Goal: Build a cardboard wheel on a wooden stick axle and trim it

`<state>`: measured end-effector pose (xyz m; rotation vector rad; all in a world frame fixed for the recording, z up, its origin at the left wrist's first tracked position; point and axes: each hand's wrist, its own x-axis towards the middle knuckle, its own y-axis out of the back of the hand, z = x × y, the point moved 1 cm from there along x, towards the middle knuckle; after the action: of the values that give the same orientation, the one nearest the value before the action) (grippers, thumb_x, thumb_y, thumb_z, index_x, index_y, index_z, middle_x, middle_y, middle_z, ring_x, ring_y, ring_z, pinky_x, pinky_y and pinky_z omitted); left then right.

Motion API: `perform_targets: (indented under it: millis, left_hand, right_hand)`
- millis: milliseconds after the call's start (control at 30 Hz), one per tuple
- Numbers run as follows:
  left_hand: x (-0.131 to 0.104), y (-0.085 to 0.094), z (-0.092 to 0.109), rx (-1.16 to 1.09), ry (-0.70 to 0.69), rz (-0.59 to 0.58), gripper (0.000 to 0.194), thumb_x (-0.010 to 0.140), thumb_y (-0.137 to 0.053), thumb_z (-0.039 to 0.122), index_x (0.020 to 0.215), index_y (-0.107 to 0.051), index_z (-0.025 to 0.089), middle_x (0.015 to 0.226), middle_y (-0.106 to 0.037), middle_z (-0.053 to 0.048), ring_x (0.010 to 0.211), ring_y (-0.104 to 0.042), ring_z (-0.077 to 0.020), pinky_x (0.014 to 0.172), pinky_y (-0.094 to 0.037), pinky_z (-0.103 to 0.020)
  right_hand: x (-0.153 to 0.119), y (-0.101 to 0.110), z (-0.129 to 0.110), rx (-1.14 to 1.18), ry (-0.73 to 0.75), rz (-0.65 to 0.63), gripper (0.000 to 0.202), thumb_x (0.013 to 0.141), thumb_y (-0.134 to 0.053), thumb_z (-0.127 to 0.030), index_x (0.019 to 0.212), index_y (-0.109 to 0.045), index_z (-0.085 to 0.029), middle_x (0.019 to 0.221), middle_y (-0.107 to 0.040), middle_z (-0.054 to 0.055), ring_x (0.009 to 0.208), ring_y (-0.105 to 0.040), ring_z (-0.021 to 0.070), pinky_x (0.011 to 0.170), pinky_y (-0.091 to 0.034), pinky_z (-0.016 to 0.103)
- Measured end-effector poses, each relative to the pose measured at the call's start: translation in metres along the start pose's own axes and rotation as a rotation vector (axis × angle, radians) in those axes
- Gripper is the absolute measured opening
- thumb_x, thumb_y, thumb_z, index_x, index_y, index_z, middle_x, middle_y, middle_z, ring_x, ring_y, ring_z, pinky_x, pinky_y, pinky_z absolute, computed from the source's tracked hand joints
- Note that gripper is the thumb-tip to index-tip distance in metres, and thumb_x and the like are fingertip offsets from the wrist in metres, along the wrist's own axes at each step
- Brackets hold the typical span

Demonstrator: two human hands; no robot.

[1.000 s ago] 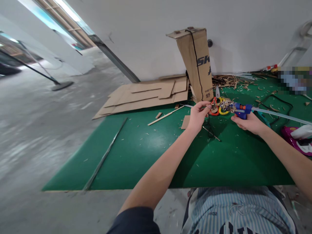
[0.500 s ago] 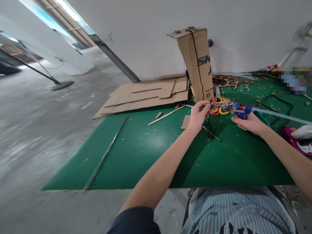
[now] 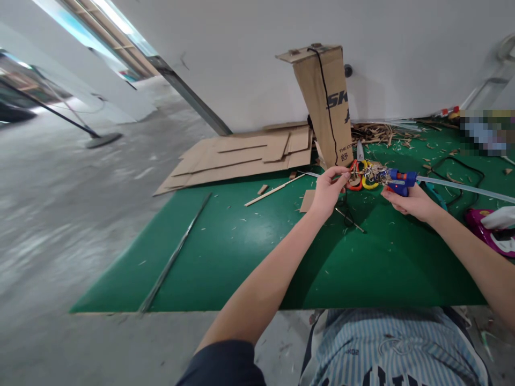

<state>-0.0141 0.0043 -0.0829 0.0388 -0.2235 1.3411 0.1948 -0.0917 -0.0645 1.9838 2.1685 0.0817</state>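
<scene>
My right hand (image 3: 410,201) is closed around a blue hot glue gun (image 3: 400,185), with a long clear glue stick (image 3: 462,185) running out of its back. A clump of brown scraps and stringy glue (image 3: 376,172) surrounds the nozzle end. My left hand (image 3: 332,182) is pinched just left of the nozzle; whatever lies between its fingertips is too small to make out. Orange-handled scissors (image 3: 354,185) and yellow-handled scissors (image 3: 370,184) lie right by the fingers. Below my left hand, a thin rod (image 3: 356,223) and some black cord rest on the table.
Behind my hands stands a tall cardboard piece (image 3: 324,107) with a black cord down it. Flat cardboard sheets (image 3: 237,155) lie at the back left of the green table (image 3: 241,241). A bundle of clear strips (image 3: 177,252), wood scraps (image 3: 378,134) and a magenta device (image 3: 488,230) are there too.
My left fingertips have shifted very slightly against the nozzle area. The glue gun stays almost in the same place, and little else differs.
</scene>
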Motion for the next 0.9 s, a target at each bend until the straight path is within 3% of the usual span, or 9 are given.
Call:
perform_targets:
  millis: [633, 900]
  left_hand:
    - [0.0004, 0.0019, -0.0012, 0.012, -0.015, -0.006, 0.007, 0.084, -0.070, 0.024, 0.089, -0.069, 0.019, 0.067, -0.061, 0.002, 0.056, -0.054, -0.0069, 0.049, -0.043, -0.017]
    - [-0.0025, 0.0007, 0.0063, -0.008, 0.021, 0.018, 0.006, 0.084, -0.069, 0.023, 0.089, -0.069, 0.019, 0.072, -0.061, 0.001, 0.057, -0.053, -0.0063, 0.051, -0.044, -0.017]
  right_hand:
    - [-0.0011, -0.0008, -0.0045, -0.053, -0.076, 0.022, 0.049, 0.068, -0.082, -0.056, 0.081, -0.045, -0.025, 0.045, -0.038, -0.010, 0.040, -0.033, 0.0079, 0.041, -0.025, 0.025]
    - [0.0013, 0.0018, 0.0032, -0.090, -0.060, 0.020, 0.047, 0.073, -0.077, -0.059, 0.079, -0.046, -0.024, 0.046, -0.040, -0.008, 0.040, -0.034, 0.0079, 0.041, -0.026, 0.025]
